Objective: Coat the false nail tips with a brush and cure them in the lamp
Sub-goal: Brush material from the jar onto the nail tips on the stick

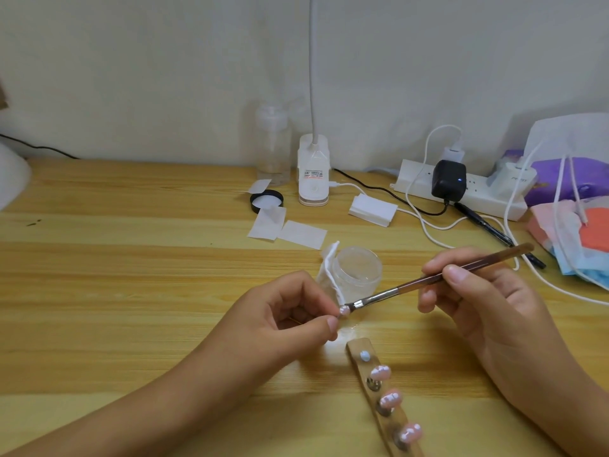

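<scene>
Wooden strip (357, 346) on the desk at bottom edge carries three pink nail tips (391, 400) on studs. Left hand (290, 311) pinches one more pink tip (344, 310) between thumb and forefinger. Right hand (478, 291) grips brush (438, 277) pen-style, bristles touching that tip. Open clear jar (357, 268) just behind them; white lamp base (313, 173) far back by wall.

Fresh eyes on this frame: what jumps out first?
Dead centre, the left hand pinches a small pink nail tip while the right hand holds a brush with its bristles on that tip. Just below, a wooden strip carries three more pink tips in a row. Behind the hands stands an open clear jar, with a power strip at back right.
</scene>
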A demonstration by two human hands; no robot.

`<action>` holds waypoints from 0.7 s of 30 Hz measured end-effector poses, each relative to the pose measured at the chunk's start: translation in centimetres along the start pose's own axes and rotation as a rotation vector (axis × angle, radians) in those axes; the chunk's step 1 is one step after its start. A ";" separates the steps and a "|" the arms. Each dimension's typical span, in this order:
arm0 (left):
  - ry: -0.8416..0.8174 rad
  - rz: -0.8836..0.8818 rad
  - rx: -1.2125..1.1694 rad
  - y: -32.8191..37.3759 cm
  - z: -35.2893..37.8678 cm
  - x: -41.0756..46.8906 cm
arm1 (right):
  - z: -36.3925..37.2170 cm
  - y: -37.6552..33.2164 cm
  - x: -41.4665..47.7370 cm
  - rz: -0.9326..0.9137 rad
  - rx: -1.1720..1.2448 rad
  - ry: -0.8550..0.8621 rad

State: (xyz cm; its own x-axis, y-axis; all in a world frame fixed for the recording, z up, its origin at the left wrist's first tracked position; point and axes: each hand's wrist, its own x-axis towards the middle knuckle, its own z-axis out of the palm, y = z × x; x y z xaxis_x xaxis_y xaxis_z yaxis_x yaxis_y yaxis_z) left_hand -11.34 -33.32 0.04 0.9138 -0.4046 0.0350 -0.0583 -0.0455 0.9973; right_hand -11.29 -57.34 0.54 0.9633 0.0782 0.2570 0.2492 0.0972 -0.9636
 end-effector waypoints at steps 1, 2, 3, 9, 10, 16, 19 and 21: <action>0.001 -0.002 -0.001 0.0 0.0 0.0 | 0.0 0.0 0.0 -0.006 -0.014 0.006; 0.005 -0.005 -0.005 0.0 0.0 0.0 | 0.0 0.0 0.0 -0.015 -0.026 0.014; 0.009 -0.009 -0.011 -0.1 0.0 0.1 | 0.0 0.1 0.1 -0.026 -0.023 0.022; 0.016 -0.038 -0.018 0.0 0.0 0.1 | -0.1 0.1 0.3 -0.021 0.110 0.056; 0.019 -0.040 -0.012 0.0 0.0 0.1 | -0.1 0.1 0.3 -0.015 0.121 0.054; 0.033 -0.034 -0.004 0.2 0.1 -0.1 | -0.2 0.1 0.2 0.007 0.143 0.038; 0.034 -0.035 -0.014 0.3 0.1 -0.1 | -0.3 0.2 0.0 0.011 0.140 0.041; 0.033 -0.031 -0.014 0.3 0.1 -0.1 | -0.3 0.2 0.0 0.009 0.140 0.038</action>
State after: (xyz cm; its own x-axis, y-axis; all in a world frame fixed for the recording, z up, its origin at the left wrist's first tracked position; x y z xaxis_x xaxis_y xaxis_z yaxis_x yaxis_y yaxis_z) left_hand -11.49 -33.41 0.28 0.9280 -0.3726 0.0057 -0.0243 -0.0452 0.9987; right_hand -11.18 -57.57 0.35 0.9691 0.0423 0.2431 0.2268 0.2349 -0.9452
